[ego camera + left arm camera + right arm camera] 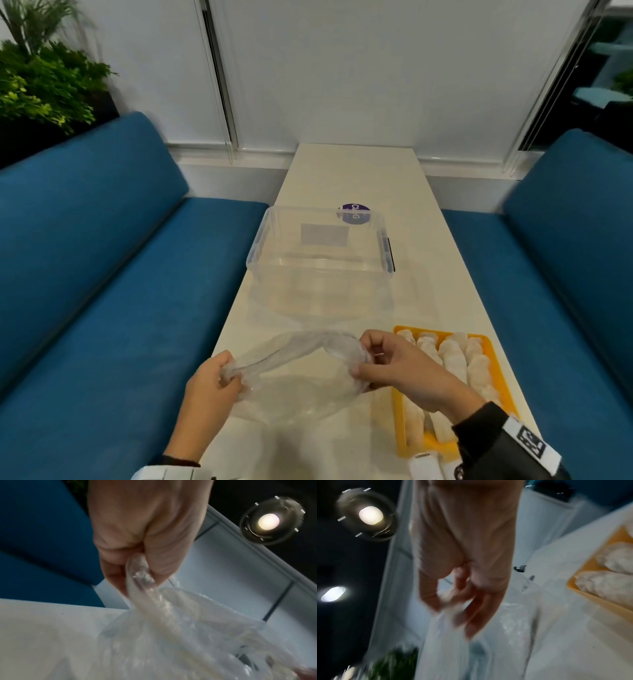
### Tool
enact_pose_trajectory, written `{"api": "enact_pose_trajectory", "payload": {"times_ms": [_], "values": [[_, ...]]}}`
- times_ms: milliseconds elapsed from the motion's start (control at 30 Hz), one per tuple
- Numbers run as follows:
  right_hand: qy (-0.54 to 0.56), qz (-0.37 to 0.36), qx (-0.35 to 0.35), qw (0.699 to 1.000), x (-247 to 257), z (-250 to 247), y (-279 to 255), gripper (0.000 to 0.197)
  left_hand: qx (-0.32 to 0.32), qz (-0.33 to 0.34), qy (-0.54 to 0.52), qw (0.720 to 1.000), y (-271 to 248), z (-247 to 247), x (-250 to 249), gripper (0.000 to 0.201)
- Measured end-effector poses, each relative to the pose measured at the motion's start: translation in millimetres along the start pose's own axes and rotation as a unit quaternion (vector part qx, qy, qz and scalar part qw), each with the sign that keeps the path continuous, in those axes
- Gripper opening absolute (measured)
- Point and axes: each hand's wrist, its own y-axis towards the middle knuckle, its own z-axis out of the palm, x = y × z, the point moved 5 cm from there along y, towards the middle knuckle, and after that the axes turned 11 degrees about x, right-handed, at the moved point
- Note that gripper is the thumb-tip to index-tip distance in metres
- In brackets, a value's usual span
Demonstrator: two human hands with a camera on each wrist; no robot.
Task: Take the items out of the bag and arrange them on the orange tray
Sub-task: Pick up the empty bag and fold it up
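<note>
While pale rolls [452,359] fill orange tray [498,368], left hand [209,389] & right hand [394,365] fingers pinch clear bag [291,383] over tabletop [352,178].

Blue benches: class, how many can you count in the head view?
2. One blue bench runs along the white table's left side; the other runs along its right side.
</note>
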Motion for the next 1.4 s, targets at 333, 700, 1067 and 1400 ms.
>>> {"api": "enact_pose_trajectory", "payload": {"times_ms": [333,700,1067,1400], "values": [[-0.453,0.095,-0.208,0.862,-30.0,-15.1,11.1,0.045,0.25,0.005,-0.154,0.956,-24.4,26.5,-26.5,0.028],[-0.306,0.185,-0.015,0.934,-25.6,-12.6,2.0,0.052,-0.062,0.03,0.138,0.988,-17.3,0.8,-30.0,0.035],[-0.615,0.08,-0.183,0.762,3.3,23.4,1.6,0.097,-0.081,0.003,0.076,0.994,-17.0,8.3,-42.8,0.018],[-0.594,-0.008,-0.051,0.803,-0.9,38.8,36.5,0.066,0.106,0.075,-0.119,0.984,-19.8,7.5,-61.4,0.023]]}}
